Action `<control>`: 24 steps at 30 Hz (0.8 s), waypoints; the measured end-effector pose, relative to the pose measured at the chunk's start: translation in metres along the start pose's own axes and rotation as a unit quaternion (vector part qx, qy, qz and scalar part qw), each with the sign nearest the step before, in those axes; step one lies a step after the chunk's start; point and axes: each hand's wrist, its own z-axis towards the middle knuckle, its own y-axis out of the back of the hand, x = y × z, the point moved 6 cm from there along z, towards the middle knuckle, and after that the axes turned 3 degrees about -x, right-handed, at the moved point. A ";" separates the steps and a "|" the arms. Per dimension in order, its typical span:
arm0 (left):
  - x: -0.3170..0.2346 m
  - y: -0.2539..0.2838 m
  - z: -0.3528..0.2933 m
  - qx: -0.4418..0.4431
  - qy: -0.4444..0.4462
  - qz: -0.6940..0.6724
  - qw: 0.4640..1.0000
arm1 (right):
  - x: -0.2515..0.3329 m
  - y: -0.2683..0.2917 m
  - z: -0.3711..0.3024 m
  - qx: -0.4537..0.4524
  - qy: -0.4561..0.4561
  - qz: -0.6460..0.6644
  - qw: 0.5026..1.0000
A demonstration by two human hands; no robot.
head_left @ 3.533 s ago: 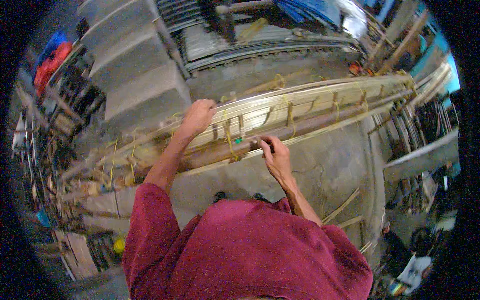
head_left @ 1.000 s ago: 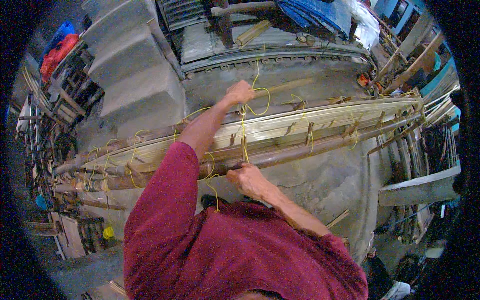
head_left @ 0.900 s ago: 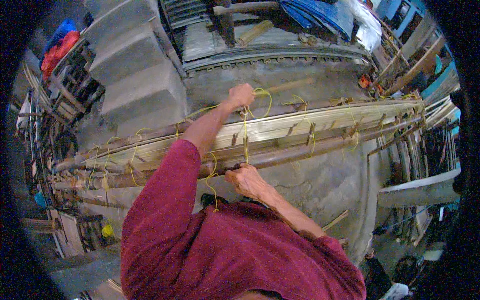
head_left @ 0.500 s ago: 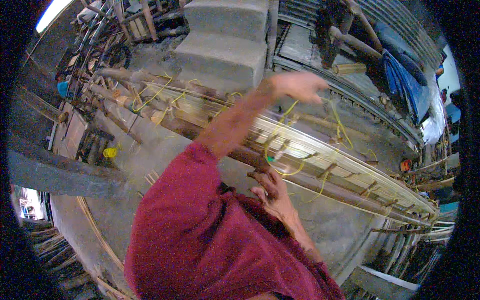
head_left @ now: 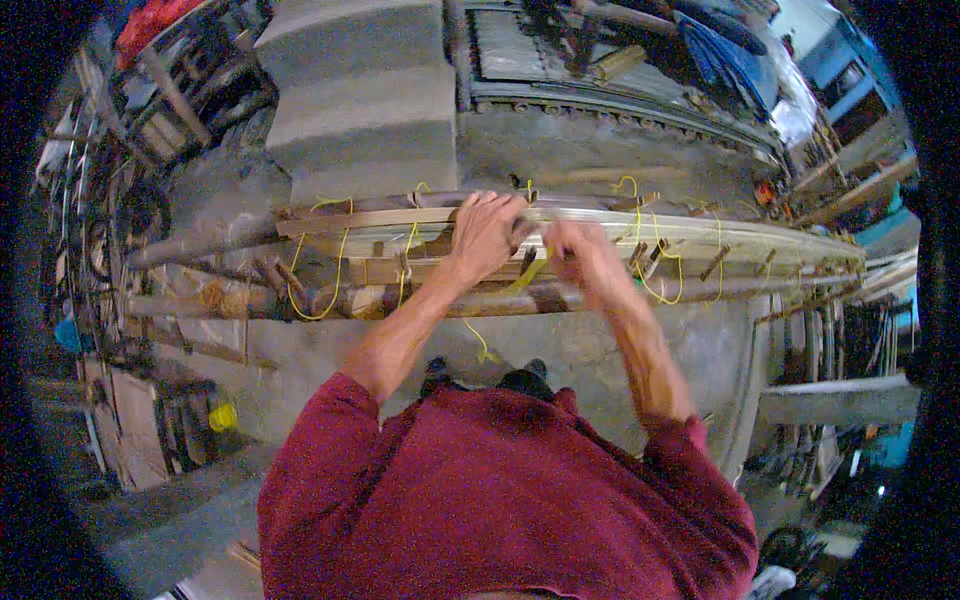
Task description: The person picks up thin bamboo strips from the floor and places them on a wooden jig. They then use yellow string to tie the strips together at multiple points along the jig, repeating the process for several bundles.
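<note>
Far left, the ends of the bamboo poles (head_left: pixel 200 300) lie bundled, with loose loops of yellow cord (head_left: pixel 318 290) hanging between them. The long pole-and-slat frame (head_left: pixel 420 222) spans the view at about waist level, over the concrete floor (head_left: pixel 300 360). Left hand (head_left: pixel 485 235) is clamped over the frame's top rail, fingers curled around it. Right hand (head_left: pixel 590 258), blurred, appears pinched on a strand of the cord at the lashing; exact grip cannot be told. Risks: cord slips from the right fingers and the lashing goes slack; a slat (head_left: pixel 715 262) shifts out of line if the left hand eases; splintered bamboo may cut the bare palms.
</note>
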 end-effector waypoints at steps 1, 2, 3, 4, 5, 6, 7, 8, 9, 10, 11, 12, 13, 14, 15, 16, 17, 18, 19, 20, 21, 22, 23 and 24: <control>-0.009 0.013 0.003 -0.090 -0.036 -0.007 0.995 | 0.024 -0.011 0.019 0.093 0.108 -0.113 0.983; -0.008 0.012 0.007 -0.061 0.001 -0.001 0.998 | 0.040 -0.013 0.043 0.087 0.197 -0.194 0.957; -0.005 0.009 0.009 -0.031 0.041 0.008 0.999 | 0.056 -0.019 0.065 0.115 0.345 -0.247 0.898; 0.000 0.000 0.010 0.023 0.083 0.020 0.996 | 0.064 -0.007 0.097 0.080 0.361 -0.157 0.916; -0.004 0.005 0.010 -0.057 0.048 0.030 0.997 | 0.046 -0.007 0.132 0.064 0.272 -0.280 0.919; -0.002 0.002 0.011 -0.094 0.046 0.032 0.994 | 0.019 -0.006 0.155 0.074 0.137 -0.479 0.864; 0.003 -0.005 0.010 -0.088 0.054 0.027 0.994 | -0.004 -0.003 0.168 0.127 0.030 -0.611 0.780; 0.008 -0.014 0.010 -0.081 0.061 0.024 0.995 | -0.019 -0.002 0.167 0.178 -0.022 -0.616 0.767; 0.014 -0.019 0.009 -0.087 0.092 0.010 0.992 | -0.012 -0.004 0.160 0.127 0.008 -0.399 0.908; 0.017 -0.026 0.007 -0.066 0.107 0.016 0.992 | -0.006 -0.007 0.144 0.107 0.055 -0.157 0.980; 0.015 -0.025 0.007 -0.082 0.101 0.027 0.991 | 0.009 -0.004 0.119 0.077 0.120 0.109 0.984; 0.009 -0.017 0.006 -0.133 0.071 0.045 0.987 | 0.017 0.000 0.096 0.055 0.166 -0.027 0.984; 0.004 -0.015 0.009 -0.098 0.064 0.075 0.990 | 0.031 -0.004 0.057 0.029 0.285 -0.134 0.949; 0.004 -0.011 0.010 -0.053 0.102 0.066 0.991 | 0.030 -0.034 0.010 0.111 0.459 -0.275 0.837; 0.000 -0.004 0.015 -0.020 0.122 0.059 0.991 | 0.025 -0.045 -0.010 0.136 0.438 -0.300 0.836; -0.002 0.001 0.019 0.030 0.145 0.050 0.988 | 0.010 -0.051 -0.023 0.117 0.372 -0.281 0.877; -0.002 0.002 0.025 0.139 0.157 0.078 0.975 | -0.009 -0.059 -0.029 0.176 0.332 -0.348 0.859; -0.004 0.014 0.037 0.103 0.147 -0.013 0.984 | -0.020 -0.057 -0.030 0.150 0.330 -0.295 0.884; -0.002 0.018 0.051 0.093 0.136 -0.109 0.980 | -0.034 -0.058 -0.030 0.148 0.299 -0.261 0.906; 0.005 0.013 0.058 0.122 0.166 -0.189 0.960 | -0.043 -0.054 -0.028 0.112 0.292 -0.219 0.924; 0.011 0.006 0.074 0.115 0.123 -0.193 0.967 | -0.058 -0.059 -0.025 0.151 0.260 -0.263 0.917; 0.023 -0.011 0.093 0.123 0.119 -0.183 0.968 | -0.065 -0.059 -0.024 0.162 0.252 -0.304 0.904; 0.032 -0.025 0.104 0.094 0.087 -0.183 0.975 | -0.066 -0.062 -0.027 0.193 0.272 -0.319 0.887; 0.045 -0.056 0.105 0.170 0.103 -0.089 0.976 | -0.063 -0.059 -0.027 0.163 0.257 -0.344 0.888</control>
